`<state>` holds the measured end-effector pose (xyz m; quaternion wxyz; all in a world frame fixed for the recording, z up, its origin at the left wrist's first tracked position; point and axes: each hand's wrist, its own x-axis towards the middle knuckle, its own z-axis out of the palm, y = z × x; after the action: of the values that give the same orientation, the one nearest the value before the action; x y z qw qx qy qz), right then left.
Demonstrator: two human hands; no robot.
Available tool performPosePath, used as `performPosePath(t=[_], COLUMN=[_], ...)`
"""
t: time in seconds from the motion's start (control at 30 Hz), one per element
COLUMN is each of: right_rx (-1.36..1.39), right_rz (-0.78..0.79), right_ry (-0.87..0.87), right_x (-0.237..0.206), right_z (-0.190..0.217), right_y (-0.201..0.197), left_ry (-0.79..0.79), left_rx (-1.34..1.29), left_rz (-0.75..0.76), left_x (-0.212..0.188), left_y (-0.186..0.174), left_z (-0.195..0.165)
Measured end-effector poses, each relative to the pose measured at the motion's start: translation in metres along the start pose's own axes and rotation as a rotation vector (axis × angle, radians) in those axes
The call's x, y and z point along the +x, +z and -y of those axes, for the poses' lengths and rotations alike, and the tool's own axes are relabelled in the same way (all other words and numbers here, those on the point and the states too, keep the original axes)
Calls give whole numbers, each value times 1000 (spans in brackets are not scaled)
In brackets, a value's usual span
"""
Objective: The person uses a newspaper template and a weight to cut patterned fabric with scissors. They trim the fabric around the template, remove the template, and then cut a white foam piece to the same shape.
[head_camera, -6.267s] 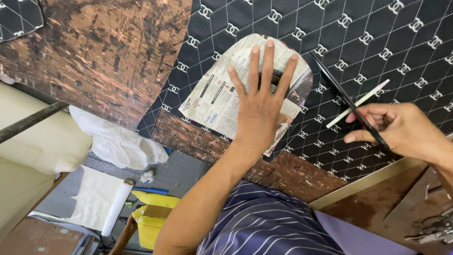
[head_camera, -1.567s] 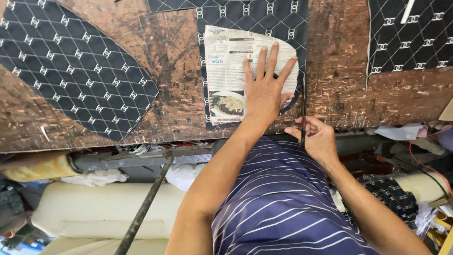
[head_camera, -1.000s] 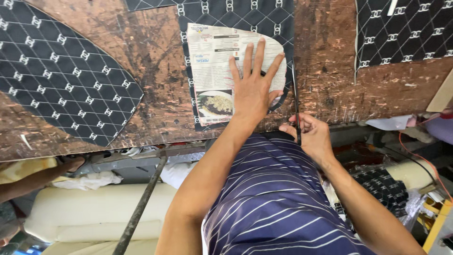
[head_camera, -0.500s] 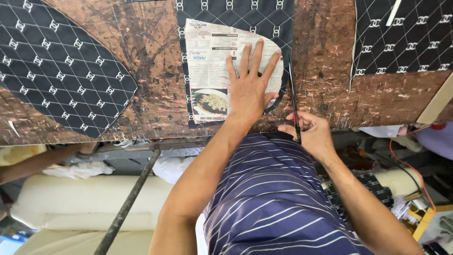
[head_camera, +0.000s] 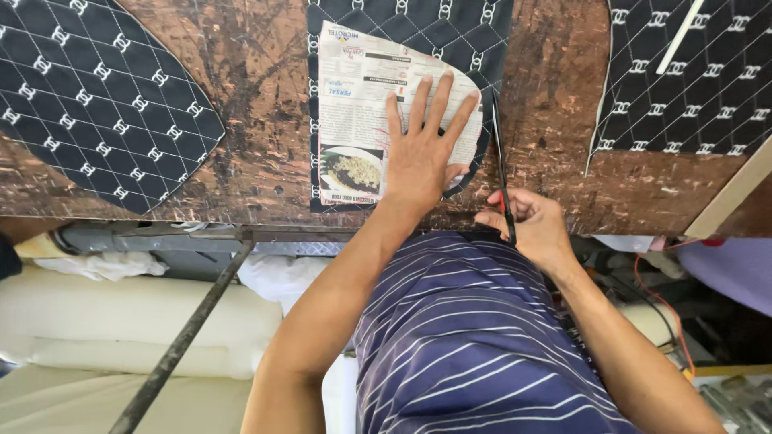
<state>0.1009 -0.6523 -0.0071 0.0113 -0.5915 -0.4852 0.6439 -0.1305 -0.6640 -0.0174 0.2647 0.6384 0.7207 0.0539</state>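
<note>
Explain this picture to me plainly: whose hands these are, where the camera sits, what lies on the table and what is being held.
There is no machine here; a person works with bare hands, and the camera sits on their head, looking down over their striped shirt. The left hand lies flat, fingers spread, on a newspaper pattern that rests on black quilted fabric. The right hand holds long scissors along the pattern's right edge. All this lies on a worn brown table. More pieces of the same fabric lie at far left and far right.
</note>
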Motion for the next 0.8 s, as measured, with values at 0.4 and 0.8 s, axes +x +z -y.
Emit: performPosePath(t=[0.4,0.8], right_rx=[-122,-275], right_rz=[89,153], right_ry=[37,3], right_x=[13,31], right_z=[14,38], right_y=[-24,-54], left_ry=[-15,-41], left_rx=[-17,-97], left_rz=[-8,-123], left_x=[3,5], left_y=[0,6], left_z=[1,1])
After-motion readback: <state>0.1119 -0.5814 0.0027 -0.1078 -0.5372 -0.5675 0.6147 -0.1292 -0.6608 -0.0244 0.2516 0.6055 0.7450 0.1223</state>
